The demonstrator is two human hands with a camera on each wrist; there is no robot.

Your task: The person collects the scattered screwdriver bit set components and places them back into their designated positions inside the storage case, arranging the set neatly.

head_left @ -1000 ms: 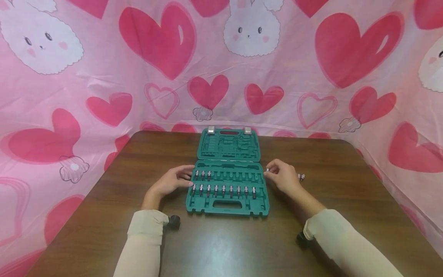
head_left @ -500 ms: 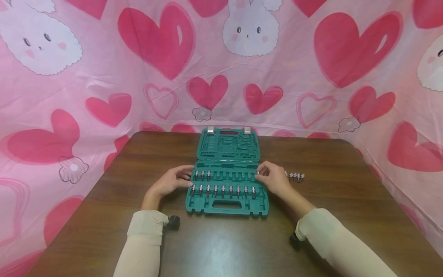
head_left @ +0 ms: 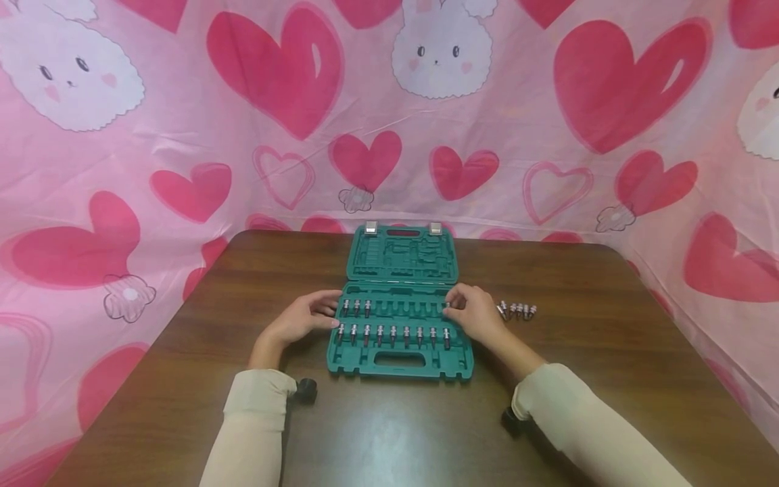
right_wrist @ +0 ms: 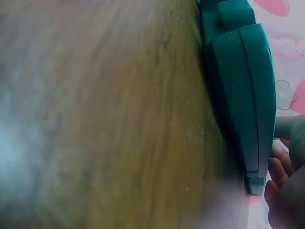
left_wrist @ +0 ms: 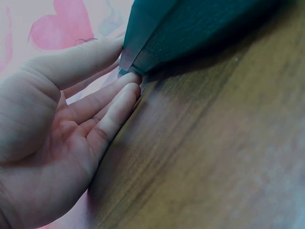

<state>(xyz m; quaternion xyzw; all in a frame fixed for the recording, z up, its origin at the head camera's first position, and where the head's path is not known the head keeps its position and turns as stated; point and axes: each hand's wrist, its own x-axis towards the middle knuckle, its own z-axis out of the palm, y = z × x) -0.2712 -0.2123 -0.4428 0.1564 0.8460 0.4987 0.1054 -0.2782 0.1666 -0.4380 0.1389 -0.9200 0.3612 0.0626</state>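
An open green tool case (head_left: 348, 358) lies on the table, its lid (head_left: 426, 274) folded back. Several bit sockets fill the front row (head_left: 393, 335), and three bit sockets (head_left: 357, 308) stand at the back row's left end. My right hand (head_left: 479, 315) pinches a small bit socket (head_left: 447, 305) at the right part of the back row; fingers largely hide it. At the case's left side, my left hand (head_left: 301, 318) touches the edge with fingers extended. The left wrist view shows these fingertips (left_wrist: 131, 86) against the case wall (left_wrist: 190, 33).
Several loose bit sockets (head_left: 519, 311) lie in a row on the brown table (head_left: 584, 297), right of the case. Pink heart-print cloth (head_left: 414, 115) hangs behind and at both sides. A black wrist camera (head_left: 306, 391) sits under the left cuff.
My right hand has moved left with the bit socket, from beside the case to over its back row. More loose sockets are uncovered on the table. My left hand has stayed put.
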